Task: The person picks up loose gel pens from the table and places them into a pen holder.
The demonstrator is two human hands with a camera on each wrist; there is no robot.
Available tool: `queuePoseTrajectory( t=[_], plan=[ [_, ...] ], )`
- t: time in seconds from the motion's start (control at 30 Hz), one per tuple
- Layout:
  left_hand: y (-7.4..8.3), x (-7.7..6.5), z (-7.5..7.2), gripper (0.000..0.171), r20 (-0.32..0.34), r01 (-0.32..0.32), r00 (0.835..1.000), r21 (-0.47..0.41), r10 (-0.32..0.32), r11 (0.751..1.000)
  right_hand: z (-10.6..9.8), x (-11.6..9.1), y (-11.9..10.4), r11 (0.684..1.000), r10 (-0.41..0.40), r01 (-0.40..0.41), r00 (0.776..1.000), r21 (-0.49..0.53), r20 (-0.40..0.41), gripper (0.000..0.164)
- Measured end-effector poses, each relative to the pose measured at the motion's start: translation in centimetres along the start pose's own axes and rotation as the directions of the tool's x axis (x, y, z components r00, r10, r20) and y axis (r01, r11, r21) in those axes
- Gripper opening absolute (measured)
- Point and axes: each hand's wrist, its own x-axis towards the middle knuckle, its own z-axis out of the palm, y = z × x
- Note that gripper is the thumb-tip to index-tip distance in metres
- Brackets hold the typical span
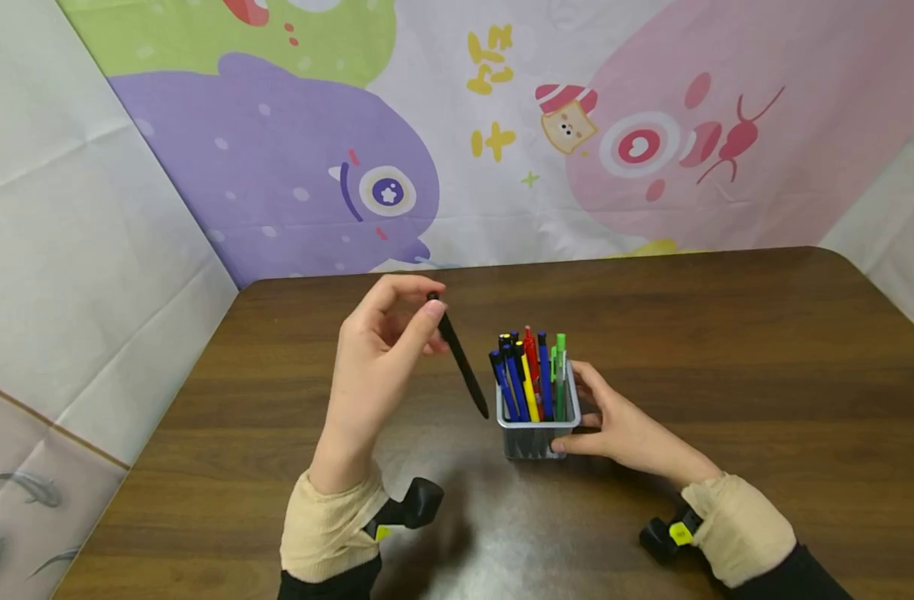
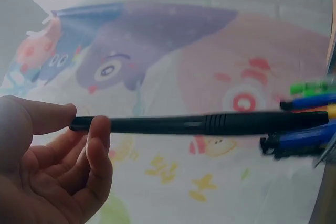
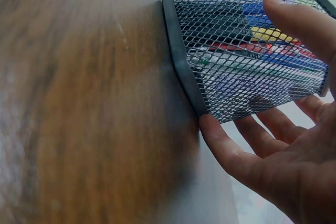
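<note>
My left hand (image 1: 374, 367) pinches a black pen (image 1: 462, 362) by its upper end between thumb and fingers. The pen slants down to the right, its lower end just left of the pen holder (image 1: 539, 442) in the head view. In the left wrist view ribbed rings show along the pen (image 2: 168, 125). The pen holder is dark mesh with a silver rim and stands upright on the table. Several blue, yellow, red, green and black pens (image 1: 530, 379) fill it. My right hand (image 1: 625, 429) grips the holder from the right, thumb in front, other fingers round the side and back.
Brown wood makes up the tabletop (image 1: 239, 450), with rounded far corners. A cartoon-printed cloth (image 1: 486, 208) hangs behind its far edge, and a white sheet (image 1: 89, 208) hangs at the left. Each wrist carries a small black camera (image 1: 419, 502) on a beige cuff.
</note>
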Motion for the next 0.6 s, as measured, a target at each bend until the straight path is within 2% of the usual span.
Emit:
queuePoseTrajectory(
  t=[0.13, 0.3, 0.47, 0.6],
  plan=[
    [-0.1, -0.1, 0.8, 0.019, 0.064, 0.019, 0.998, -0.053, -0.016, 0.998, 0.0, 0.0, 0.0, 1.000, 0.000, 0.000, 1.000, -0.002, 0.002, 0.083],
    [-0.7, -0.2, 1.4, 0.017, 0.123, 0.028, 0.992, -0.034, -0.024, 0.999, 0.0, 0.0, 0.1, 1.000, 0.005, -0.005, 1.000, -0.004, 0.002, 0.084],
    [-1.2, -0.2, 2.0, 0.015, 0.186, 0.054, 0.980, 0.048, -0.062, 0.997, 0.0, 0.1, 0.2, 1.000, 0.004, -0.004, 1.000, 0.002, -0.002, 0.084],
    [-1.4, -0.2, 2.4, 0.016, 0.248, 0.101, 0.960, 0.127, -0.130, 0.987, -0.1, 0.0, 0.3, 1.000, -0.013, 0.013, 1.000, 0.006, 0.000, 0.084]
  ],
)
